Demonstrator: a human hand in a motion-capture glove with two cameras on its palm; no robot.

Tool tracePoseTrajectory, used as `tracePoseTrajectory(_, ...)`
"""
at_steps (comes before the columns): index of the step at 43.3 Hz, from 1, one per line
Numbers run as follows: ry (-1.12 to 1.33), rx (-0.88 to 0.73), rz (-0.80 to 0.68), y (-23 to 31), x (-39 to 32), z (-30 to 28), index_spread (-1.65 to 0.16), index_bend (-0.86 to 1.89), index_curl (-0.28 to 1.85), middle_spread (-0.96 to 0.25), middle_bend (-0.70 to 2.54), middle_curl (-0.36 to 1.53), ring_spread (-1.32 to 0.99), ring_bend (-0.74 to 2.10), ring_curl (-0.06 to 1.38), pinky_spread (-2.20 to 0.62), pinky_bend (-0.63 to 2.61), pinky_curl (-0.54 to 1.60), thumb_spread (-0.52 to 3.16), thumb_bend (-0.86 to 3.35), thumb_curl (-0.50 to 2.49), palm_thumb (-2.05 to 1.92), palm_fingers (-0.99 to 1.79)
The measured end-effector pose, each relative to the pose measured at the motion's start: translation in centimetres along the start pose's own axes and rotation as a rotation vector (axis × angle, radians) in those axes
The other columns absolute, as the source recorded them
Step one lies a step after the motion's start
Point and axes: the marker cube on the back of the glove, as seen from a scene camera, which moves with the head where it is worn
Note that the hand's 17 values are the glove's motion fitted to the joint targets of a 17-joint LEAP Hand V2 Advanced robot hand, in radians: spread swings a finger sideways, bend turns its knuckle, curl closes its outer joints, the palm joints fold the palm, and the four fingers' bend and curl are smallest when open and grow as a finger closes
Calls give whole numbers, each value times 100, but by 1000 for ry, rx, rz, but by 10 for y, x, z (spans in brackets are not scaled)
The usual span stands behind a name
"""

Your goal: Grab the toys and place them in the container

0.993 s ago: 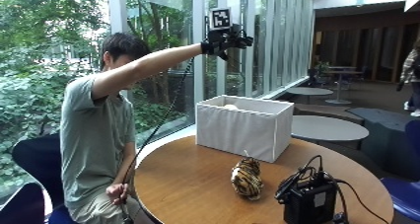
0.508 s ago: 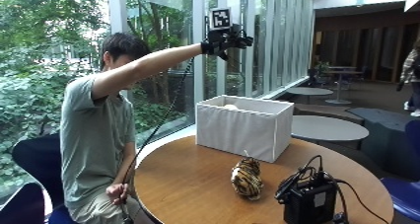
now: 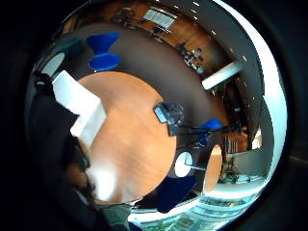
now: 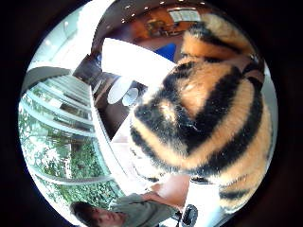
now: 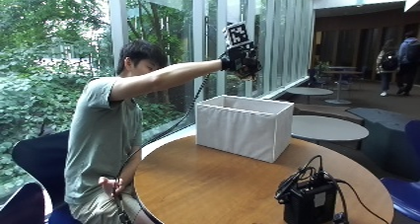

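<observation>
— So, where do we stand with the striped plush tiger (image 4: 203,113)?

— We have it in the gloved right hand (image 5: 240,62), raised high above the open top of the white fabric container (image 5: 244,125) on the round wooden table (image 5: 216,184). From the thumb-side palm view the tiger fills most of the frame, pressed close against the palm, and from the outside view our fingers look curled round something dark, so we judge we are holding the toy.

— How do we expect it to handle?

— We judge it soft and light: the fur is thick and the body should squash under the fingers, not slip. We would take hold round the middle of the body, where it is bulkiest.

— Anything to mind?

— The black device (image 5: 308,202) with its cables sits near the table's edge, well apart from the container. The container's walls look like cloth, so we think they may give if we bump them.
</observation>
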Motion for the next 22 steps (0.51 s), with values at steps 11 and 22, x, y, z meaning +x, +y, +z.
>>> tracePoseTrajectory(11, 45, 9, -57, -42, -148, 34, -22, 102, 79, -12, 106, 76, -31, 115, 68, -29, 102, 49, 37, 17, 98, 55, 103)
tracePoseTrajectory(22, 67, -297, 80, -42, -177, 56, -23, 58, 78, -17, 82, 71, -31, 120, 70, -32, 120, 54, 55, 5, 98, 37, 42)
